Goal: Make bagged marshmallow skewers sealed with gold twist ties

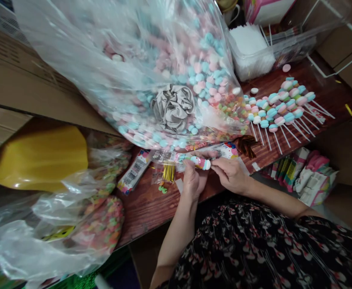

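My left hand (192, 178) is closed around a marshmallow skewer in a small printed clear bag (198, 162), its thumb lying along the near side. A blue and white marshmallow shows at the bag's right end. Right beside that end, my right hand (231, 173) is closed in a pinch; what its fingertips grip is hidden. Under and behind the hands lie flat printed bags (228, 149). To the left are a packet of gold twist ties (169, 172), a stack of labelled bags (134, 171) and a few green gummy pieces (162, 188).
A huge clear bag of pink and blue marshmallows (206, 80) fills the back, a grey scrunchie (173, 107) on it. Marshmallow skewers (281, 105) lie piled at the right. A clear bin (252, 64) stands behind them. Bagged gummies (104, 224) and a yellow bowl-like object (40, 156) sit left.
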`<state>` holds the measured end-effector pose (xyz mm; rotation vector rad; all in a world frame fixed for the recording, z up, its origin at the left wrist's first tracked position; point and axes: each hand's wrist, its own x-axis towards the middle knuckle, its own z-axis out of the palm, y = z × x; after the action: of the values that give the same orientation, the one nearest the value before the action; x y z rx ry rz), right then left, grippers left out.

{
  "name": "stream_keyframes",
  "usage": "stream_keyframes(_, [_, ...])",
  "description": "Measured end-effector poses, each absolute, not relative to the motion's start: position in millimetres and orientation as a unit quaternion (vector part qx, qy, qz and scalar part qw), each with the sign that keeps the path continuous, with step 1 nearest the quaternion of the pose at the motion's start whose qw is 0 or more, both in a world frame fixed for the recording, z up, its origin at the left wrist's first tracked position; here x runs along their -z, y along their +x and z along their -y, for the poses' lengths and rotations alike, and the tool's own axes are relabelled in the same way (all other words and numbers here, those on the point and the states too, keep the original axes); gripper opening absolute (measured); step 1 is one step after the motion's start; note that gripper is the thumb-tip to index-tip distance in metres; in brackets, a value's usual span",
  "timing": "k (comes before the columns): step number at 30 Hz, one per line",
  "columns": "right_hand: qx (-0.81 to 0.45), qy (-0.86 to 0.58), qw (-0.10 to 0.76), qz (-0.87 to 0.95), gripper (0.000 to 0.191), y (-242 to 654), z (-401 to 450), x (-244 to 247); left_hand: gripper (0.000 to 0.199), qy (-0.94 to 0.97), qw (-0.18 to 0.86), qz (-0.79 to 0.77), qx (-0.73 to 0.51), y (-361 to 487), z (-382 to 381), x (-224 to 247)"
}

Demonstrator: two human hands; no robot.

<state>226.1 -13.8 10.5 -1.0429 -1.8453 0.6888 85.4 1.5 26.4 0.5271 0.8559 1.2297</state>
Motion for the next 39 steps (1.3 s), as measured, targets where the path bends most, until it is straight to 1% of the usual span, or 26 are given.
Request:
stream_keyframes(3, [-0.205,-0.443,0.404,0.773,0.016,235,9,-9,0.054,0.243,0.661,-0.381,-0.599,73,-5,-34])
stream_keyframes(5, [-0.161,-0.450,0.381,0.792,0.016,240,8,-8,0.046,0.234,0.624,-0.380,-0.642,68,-6,-40])
stream_keyframes(7, [-0.154,-0.443,0.366,0.804,0.018,240,8,-8,0.036,0.218,0.609,-0.385,-0.659,69,-6,-45])
stream_keyframes(11, [-0.218,-0.439,0.377,0.786,0.017,228,12,-9,0.041,0.205,0.634,-0.383,-0.639,81,-1,-43])
stream_keyframes(14, [-0.282,-0.421,0.433,0.745,0.015,217,14,-11,0.040,0.195,0.660,-0.373,-0.622,87,1,-37])
stream_keyframes(16, [-0.296,-0.414,0.454,0.731,0.015,215,12,-13,0.037,0.178,0.671,-0.366,-0.620,87,0,-35])
stream_keyframes(18, [-0.268,-0.427,0.429,0.749,0.017,219,10,-14,0.035,0.153,0.675,-0.358,-0.627,85,-3,-35])
stream_keyframes(21, [-0.168,-0.444,0.362,0.802,0.020,229,6,-12,0.035,0.108,0.675,-0.351,-0.640,79,-8,-35])
stream_keyframes(24, [-0.072,-0.432,0.350,0.828,0.023,236,5,-8,0.039,0.047,0.679,-0.358,-0.639,75,-12,-34])
stream_keyframes(26, [-0.047,-0.419,0.343,0.839,0.024,236,7,-7,0.045,0.010,0.675,-0.367,-0.640,74,-14,-32])
stream_keyframes(29, [-0.051,-0.407,0.331,0.850,0.025,234,12,-7,0.052,-0.008,0.658,-0.382,-0.649,73,-17,-29])
stream_keyframes(35, [-0.019,-0.377,0.364,0.852,0.023,226,20,-8,0.058,-0.018,0.634,-0.406,-0.658,74,-20,-25])
stream_keyframes(39, [-0.047,-0.389,0.342,0.854,0.025,226,17,-5,0.057,-0.019,0.658,-0.403,-0.636,77,-18,-25])
